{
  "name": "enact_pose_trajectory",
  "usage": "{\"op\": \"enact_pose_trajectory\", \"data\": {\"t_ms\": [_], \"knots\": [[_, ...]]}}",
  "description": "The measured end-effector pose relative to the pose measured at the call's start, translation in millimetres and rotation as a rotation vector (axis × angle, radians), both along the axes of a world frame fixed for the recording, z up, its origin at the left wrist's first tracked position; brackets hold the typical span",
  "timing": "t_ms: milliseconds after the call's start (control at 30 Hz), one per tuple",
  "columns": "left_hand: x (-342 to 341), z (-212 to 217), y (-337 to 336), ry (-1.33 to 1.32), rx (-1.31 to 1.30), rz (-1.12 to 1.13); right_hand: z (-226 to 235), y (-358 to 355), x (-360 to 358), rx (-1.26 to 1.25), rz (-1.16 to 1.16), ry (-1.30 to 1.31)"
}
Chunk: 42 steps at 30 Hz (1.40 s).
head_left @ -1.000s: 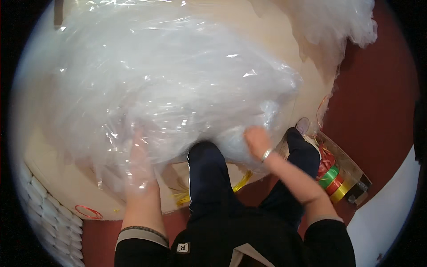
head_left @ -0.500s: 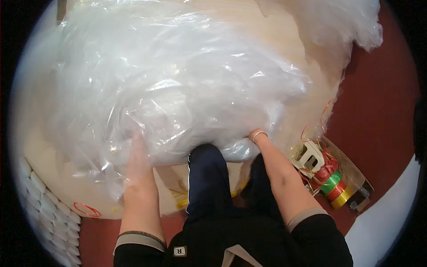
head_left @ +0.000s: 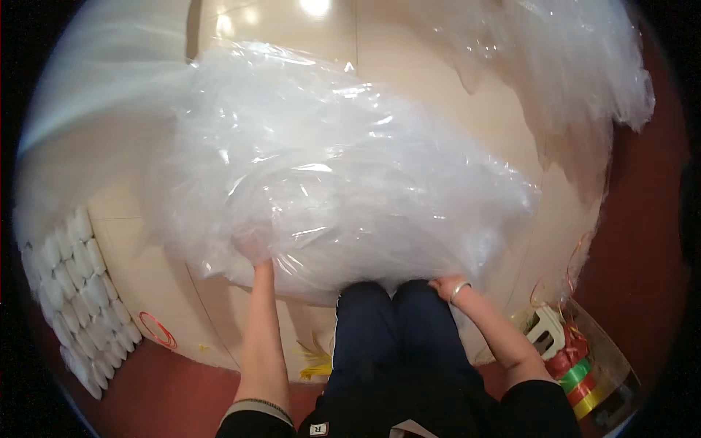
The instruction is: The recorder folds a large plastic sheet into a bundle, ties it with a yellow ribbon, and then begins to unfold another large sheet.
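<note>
Sheet of clear, glossy, crumpled plastic film [head_left: 350, 168], spread broad ahead of both hands.

Left hand [head_left: 252, 241] seen through a layer of the film; cannot tell whether closed on it. Right hand [head_left: 447, 285] curled at the film's near edge, just beside a dark blue trousered knee [head_left: 423, 306]; fingers partly hidden, so cannot tell whether clamped. Around the film, a smooth, pale cream surface [head_left: 120, 237]. Ahead and to the right of the right hand, a second heap of clear plastic film [head_left: 555, 58]; to its right and nearer the body, green, red and yellow rolls of ribbon [head_left: 577, 376]. Left of the left hand, a stack of white, pillow-shaped packets [head_left: 80, 292]; between both hands but nearer the body, a bunch of flat yellow strands [head_left: 315, 365].
</note>
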<state>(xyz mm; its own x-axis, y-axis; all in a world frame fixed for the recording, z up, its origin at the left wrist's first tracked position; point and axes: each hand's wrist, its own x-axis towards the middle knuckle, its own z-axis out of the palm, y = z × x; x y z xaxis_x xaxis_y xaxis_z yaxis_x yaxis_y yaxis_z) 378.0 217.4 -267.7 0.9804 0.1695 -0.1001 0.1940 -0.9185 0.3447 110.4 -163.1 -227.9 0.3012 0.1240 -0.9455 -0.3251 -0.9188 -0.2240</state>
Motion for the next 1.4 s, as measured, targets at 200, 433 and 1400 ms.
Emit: {"op": "enact_pose_trajectory", "data": {"t_ms": [200,433,1400], "knots": [[-89,109,-129,-0.036,-0.327,-0.792,115,-24,175,0.299,-0.520,-1.133],[-33,28,-228,0.696,-0.078,-0.126,-38,-122,319,-0.184,-0.806,-0.975],[-25,149,-205,0.205,0.536,-1.643,29,69,79,0.107,-0.159,-0.812]]}}
